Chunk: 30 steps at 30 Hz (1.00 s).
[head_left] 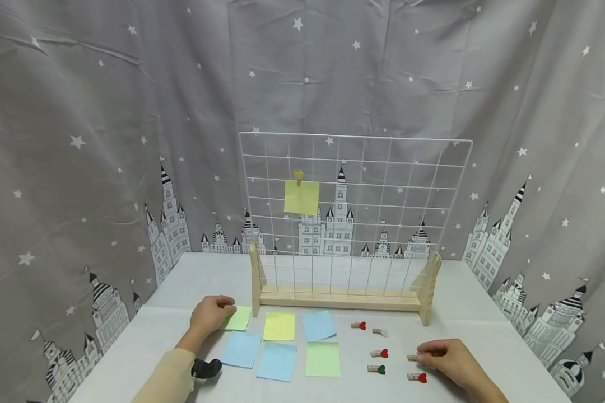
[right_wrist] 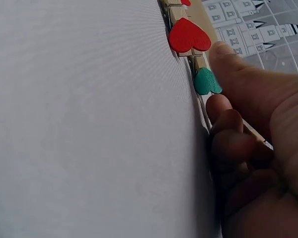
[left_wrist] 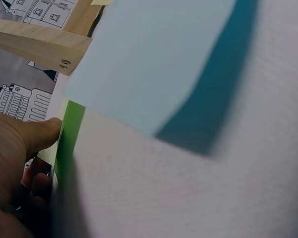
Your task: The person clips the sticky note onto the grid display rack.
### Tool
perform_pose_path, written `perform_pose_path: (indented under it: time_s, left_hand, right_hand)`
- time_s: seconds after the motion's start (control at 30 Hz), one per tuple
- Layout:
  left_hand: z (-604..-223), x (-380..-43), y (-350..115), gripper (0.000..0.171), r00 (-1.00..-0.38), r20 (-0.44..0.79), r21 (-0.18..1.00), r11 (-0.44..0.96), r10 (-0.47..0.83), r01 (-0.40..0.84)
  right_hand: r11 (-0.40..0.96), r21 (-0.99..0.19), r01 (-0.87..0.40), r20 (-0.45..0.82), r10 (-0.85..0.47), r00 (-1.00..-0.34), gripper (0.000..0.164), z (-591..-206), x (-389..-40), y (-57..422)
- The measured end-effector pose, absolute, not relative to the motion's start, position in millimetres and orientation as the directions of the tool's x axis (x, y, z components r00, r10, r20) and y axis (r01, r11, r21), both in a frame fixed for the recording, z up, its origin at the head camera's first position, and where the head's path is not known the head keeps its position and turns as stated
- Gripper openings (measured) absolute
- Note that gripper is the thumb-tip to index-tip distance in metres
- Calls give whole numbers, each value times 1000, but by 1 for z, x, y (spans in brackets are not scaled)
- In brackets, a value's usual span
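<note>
My left hand (head_left: 213,312) is at the left end of the rows of paper notes, pinching the edge of a light green sticky note (head_left: 239,318). In the left wrist view the thumb lies on that green note (left_wrist: 69,141), beside a blue sticky note (left_wrist: 144,64). On the right side of the table my right hand (head_left: 448,358) pinches a small wooden clothespin (head_left: 412,357), its far end covered by the fingers. Just below it lies a clothespin with a red heart (head_left: 417,378). A green-heart clothespin (right_wrist: 207,82) appears beyond the fingertips in the right wrist view.
A white wire grid (head_left: 363,196) stands in a wooden base (head_left: 340,299) at the back. A yellow note (head_left: 301,198) hangs on it from a yellow-heart clothespin (head_left: 299,176). Several blue, yellow and green notes (head_left: 277,361) and several heart clothespins (head_left: 380,353) lie in front.
</note>
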<state>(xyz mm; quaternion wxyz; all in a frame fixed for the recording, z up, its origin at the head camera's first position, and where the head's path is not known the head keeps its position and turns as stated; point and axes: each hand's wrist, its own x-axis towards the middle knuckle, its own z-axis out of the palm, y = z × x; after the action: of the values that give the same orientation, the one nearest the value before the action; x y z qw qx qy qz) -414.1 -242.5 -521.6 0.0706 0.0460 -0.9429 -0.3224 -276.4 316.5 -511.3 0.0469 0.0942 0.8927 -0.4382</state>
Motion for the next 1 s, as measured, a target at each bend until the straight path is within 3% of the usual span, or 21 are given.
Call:
perform_pose_path:
  time_s: [0.4,0.77,1.0]
  left_hand:
    - [-519,-406,-249,16,-982,145,638,770,-121,-1]
    - [-521,-401,-254,12,-982,134,675,738,-134,-9]
    - [-515,-406,-253,13,-985,105,699,715,-138,-25]
  right_hand:
    - [628,-774,82,-103,2,-995,33,-510,-271,323]
    - [603,-779,170,-138,100,-985,30,-516,-268,320]
    - [472,-863,181,-153,97,-983,31,-513,-271,320]
